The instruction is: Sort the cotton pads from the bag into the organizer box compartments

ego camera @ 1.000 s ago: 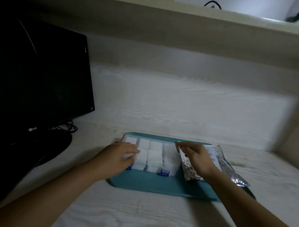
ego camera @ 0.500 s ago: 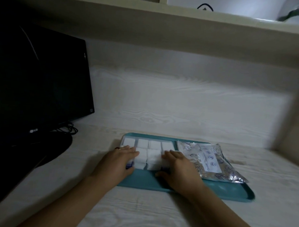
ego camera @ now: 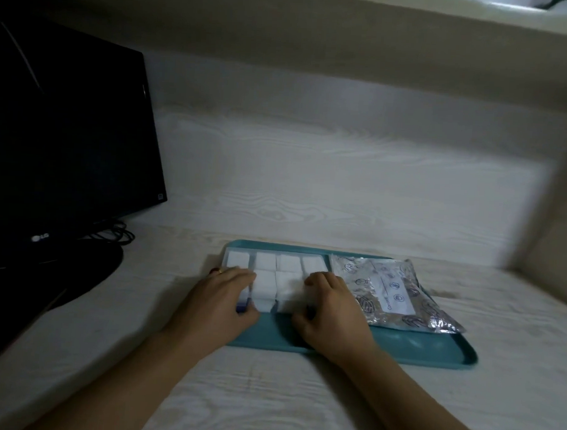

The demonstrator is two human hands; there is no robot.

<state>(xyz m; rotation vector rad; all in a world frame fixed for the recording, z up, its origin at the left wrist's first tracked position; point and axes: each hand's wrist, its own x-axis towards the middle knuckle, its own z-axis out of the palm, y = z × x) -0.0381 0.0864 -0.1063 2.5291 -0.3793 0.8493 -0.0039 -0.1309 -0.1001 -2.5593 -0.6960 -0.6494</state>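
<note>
Pale wood-grain desk (ego camera: 267, 402), dim light, matching back panel. Teal plastic tray (ego camera: 432, 351), rounded corners, carried a clear organizer box (ego camera: 274, 290); its visible compartments held white square cotton pads (ego camera: 265, 262). Crinkled silver foil bag (ego camera: 392, 292), white label, writing illegible, lay just right of the box. Left hand (ego camera: 219, 304) and right hand (ego camera: 328, 309) rested on the box, fingers (ego camera: 237, 274) curled over its edges. Black LG monitor (ego camera: 67, 140) at left.
</note>
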